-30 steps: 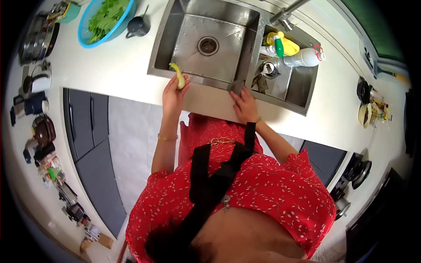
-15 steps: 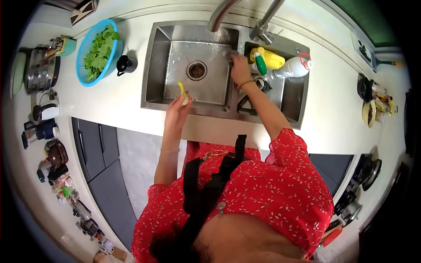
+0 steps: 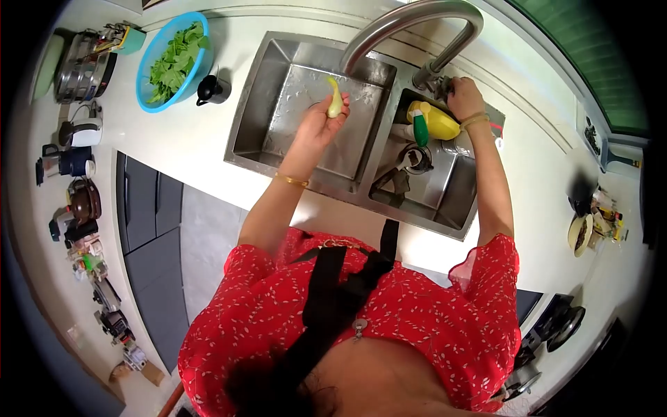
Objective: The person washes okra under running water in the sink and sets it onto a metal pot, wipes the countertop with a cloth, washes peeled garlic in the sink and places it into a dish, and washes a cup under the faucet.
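My left hand (image 3: 325, 119) is over the left basin of the steel sink (image 3: 244, 142). Its fingers are closed around a small pale yellow-green vegetable (image 3: 335, 104) with a rounded bulb end and a thin curved neck, perhaps a shallot. The neck points up toward the faucet spout (image 3: 354, 55). At the base of the faucet, my right hand (image 3: 465, 99) is closed on the faucet handle (image 3: 442, 87); the fingertips are partly hidden. Below my right wrist lie a yellow bottle (image 3: 439, 124) and a green-capped bottle (image 3: 420, 129).
A blue basin (image 3: 142, 82) of leafy greens (image 3: 177, 62) stands on the counter left of the sink, beside a black cup (image 3: 212, 90). Dark items and a drain strainer (image 3: 417, 160) sit in the right basin. Several appliances line the left counter.
My left hand has risen with the vegetable from the sink's front edge to above the left basin. My right hand has moved from the sink divider to the faucet handle.
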`<state>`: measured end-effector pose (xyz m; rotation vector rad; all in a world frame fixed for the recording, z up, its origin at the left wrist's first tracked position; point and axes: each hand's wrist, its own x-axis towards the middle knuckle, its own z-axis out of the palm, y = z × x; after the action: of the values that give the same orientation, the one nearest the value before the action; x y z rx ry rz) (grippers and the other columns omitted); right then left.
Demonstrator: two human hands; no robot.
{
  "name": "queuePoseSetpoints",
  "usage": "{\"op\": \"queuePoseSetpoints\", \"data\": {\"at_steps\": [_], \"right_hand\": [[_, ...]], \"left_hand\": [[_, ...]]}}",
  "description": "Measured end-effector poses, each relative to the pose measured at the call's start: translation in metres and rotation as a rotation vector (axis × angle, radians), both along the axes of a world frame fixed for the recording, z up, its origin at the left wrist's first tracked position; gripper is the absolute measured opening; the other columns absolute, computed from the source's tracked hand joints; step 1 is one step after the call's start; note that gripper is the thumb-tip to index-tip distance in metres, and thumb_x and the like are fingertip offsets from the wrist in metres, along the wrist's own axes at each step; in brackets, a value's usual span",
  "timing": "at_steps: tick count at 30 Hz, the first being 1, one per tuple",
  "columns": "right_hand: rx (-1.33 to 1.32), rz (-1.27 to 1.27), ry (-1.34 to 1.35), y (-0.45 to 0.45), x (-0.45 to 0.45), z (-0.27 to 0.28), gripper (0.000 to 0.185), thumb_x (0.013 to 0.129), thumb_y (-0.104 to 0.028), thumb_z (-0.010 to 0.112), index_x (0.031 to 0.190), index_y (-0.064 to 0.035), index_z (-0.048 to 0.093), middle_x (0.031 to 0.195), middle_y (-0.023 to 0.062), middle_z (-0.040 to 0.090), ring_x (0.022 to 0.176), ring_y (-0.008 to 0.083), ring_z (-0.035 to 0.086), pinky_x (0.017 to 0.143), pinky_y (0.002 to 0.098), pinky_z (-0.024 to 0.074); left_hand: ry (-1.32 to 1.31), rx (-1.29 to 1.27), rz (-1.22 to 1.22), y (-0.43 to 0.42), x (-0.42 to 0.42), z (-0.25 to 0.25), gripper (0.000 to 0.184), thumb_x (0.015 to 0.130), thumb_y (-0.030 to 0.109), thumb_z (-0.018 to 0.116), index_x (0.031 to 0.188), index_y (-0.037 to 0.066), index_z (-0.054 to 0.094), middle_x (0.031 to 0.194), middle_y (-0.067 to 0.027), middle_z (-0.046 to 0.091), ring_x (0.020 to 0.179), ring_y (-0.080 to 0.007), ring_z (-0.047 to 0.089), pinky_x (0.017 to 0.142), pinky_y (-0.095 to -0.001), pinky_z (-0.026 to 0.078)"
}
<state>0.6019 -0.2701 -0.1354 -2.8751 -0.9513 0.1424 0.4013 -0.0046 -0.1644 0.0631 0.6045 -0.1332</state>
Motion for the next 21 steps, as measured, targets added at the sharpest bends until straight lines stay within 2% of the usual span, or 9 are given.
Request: {"op": "queuePoseSetpoints", "data": {"at_steps": [4,7,10,13,16,19,21], "right_hand": [[-0.086,-0.044,0.041,-0.002,-0.002,-0.001,0.018,0.068,-0.010,0.049,0.082,-0.0003,0.054,0.080,0.0187,0.056,0.083,0.0335,0.053,0.073,0.0398,0.0444],[-0.078,-0.086,0.049,-0.006,-0.008,0.000,0.021,0.070,-0.012,0.048,0.085,0.0001,0.055,0.081,0.0197,0.057,0.081,0.0346,0.053,0.072,0.0403,0.0441],[-0.083,-0.091,0.117,-0.007,-0.007,0.004,0.026,0.071,-0.015,0.048,0.090,-0.0010,0.056,0.084,0.0197,0.058,0.076,0.0344,0.055,0.072,0.0407,0.0458],[0.050,-0.076,0.034,-0.002,-0.021,0.016,0.024,0.070,-0.015,0.049,0.090,-0.0019,0.055,0.082,0.0191,0.058,0.074,0.0346,0.055,0.070,0.0410,0.0454],[0.254,-0.088,0.024,0.019,-0.049,0.046,0.023,0.070,-0.013,0.050,0.090,-0.0027,0.053,0.079,0.0191,0.057,0.075,0.0340,0.055,0.067,0.0413,0.0450],[0.385,-0.186,0.171,0.048,-0.075,0.069,0.028,0.070,-0.010,0.051,0.097,-0.0032,0.046,0.078,0.0196,0.056,0.074,0.0340,0.055,0.064,0.0406,0.0438],[0.475,-0.192,0.218,0.063,-0.085,0.064,0.031,0.071,-0.011,0.052,0.100,-0.0030,0.044,0.076,0.0193,0.055,0.071,0.0332,0.055,0.063,0.0391,0.0432]], "left_hand": [[-0.053,-0.118,0.005,-0.004,0.010,0.005,0.031,0.091,0.016,0.033,0.109,-0.009,0.039,0.090,-0.0143,0.046,0.079,-0.0217,0.049,0.067,-0.0263,0.046],[0.050,0.008,0.053,-0.010,0.022,0.021,0.027,0.089,0.009,0.035,0.107,-0.011,0.039,0.093,-0.0159,0.046,0.085,-0.0248,0.049,0.077,-0.0305,0.047],[0.027,0.029,0.053,-0.013,0.031,0.032,0.023,0.084,0.000,0.039,0.103,-0.011,0.040,0.096,-0.0181,0.045,0.092,-0.0270,0.047,0.082,-0.0342,0.046],[0.055,-0.049,0.080,-0.015,0.042,0.023,0.016,0.081,-0.003,0.046,0.095,-0.009,0.043,0.092,-0.0169,0.047,0.088,-0.0263,0.050,0.078,-0.0308,0.048],[0.033,0.101,0.034,-0.017,0.053,0.010,0.012,0.079,-0.001,0.051,0.089,-0.005,0.045,0.081,-0.0118,0.049,0.075,-0.0209,0.052,0.064,-0.0240,0.049],[-0.034,0.041,-0.113,-0.013,0.061,-0.020,0.011,0.081,0.007,0.053,0.086,0.000,0.047,0.071,-0.0067,0.048,0.062,-0.0136,0.049,0.051,-0.0184,0.044],[-0.051,0.127,-0.182,-0.012,0.056,-0.021,0.013,0.084,0.012,0.050,0.090,0.001,0.048,0.069,-0.0053,0.048,0.058,-0.0110,0.047,0.048,-0.0179,0.041]]}}
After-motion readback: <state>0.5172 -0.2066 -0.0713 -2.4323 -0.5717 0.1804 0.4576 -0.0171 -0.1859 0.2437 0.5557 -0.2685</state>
